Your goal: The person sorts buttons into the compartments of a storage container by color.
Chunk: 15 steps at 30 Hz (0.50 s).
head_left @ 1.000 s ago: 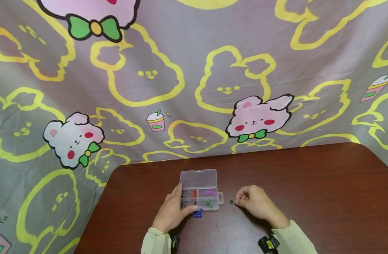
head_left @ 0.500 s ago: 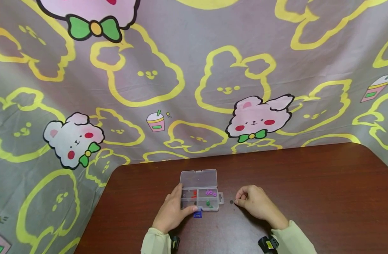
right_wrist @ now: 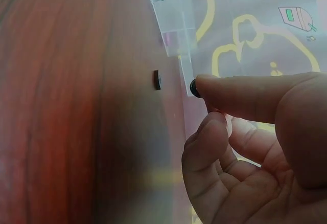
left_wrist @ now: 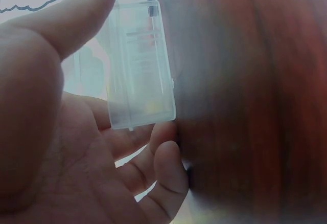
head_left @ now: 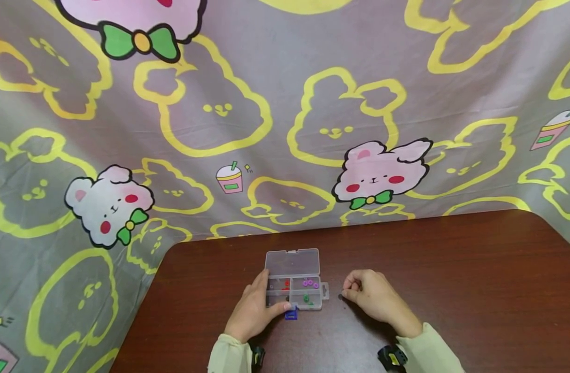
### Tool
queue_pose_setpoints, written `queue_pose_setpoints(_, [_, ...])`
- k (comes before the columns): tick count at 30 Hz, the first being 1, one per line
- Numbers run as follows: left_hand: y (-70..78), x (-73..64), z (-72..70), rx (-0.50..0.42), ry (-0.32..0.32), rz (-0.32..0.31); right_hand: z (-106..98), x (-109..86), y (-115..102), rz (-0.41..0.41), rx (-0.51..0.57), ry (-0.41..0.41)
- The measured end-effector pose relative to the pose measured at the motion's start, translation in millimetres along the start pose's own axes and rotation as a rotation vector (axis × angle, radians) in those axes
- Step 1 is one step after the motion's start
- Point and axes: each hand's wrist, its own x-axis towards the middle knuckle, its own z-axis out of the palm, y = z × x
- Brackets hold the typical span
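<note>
A clear plastic compartment box [head_left: 306, 305] lies with its lid [head_left: 292, 262] raised at the back. My left hand [head_left: 252, 312] grips its left side, thumb along the front and fingers round the far edge. In the left wrist view the box wall [left_wrist: 143, 75] stands between thumb and fingers. Right of the box, my right hand [head_left: 372, 298] is low over the table, fingers curled. In the right wrist view a small black round piece [right_wrist: 194, 88] is pinched at the thumb tip, partly hidden. Another small black piece [right_wrist: 157, 80] lies on the table nearby.
Inside the box are purple rings [head_left: 310, 283], red pieces [head_left: 286, 284] and green pieces [head_left: 306, 299]. A blue piece [head_left: 291, 314] sits at its front edge. A hang tab [head_left: 325, 290] juts right. Patterned cloth [head_left: 275, 119] hangs behind the brown table [head_left: 429, 259].
My right hand has shifted slightly left and up, its fingertips now closer over the dark piece. The left hand and the box have stayed put.
</note>
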Motion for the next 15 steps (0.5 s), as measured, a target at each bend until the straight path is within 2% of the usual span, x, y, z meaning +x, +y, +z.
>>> queue_pose_setpoints(15, [0.5, -0.8, 0.2, 0.003, 0.005, -0.002, 6, 6.3, -14, -0.054, -0.052, 0.047])
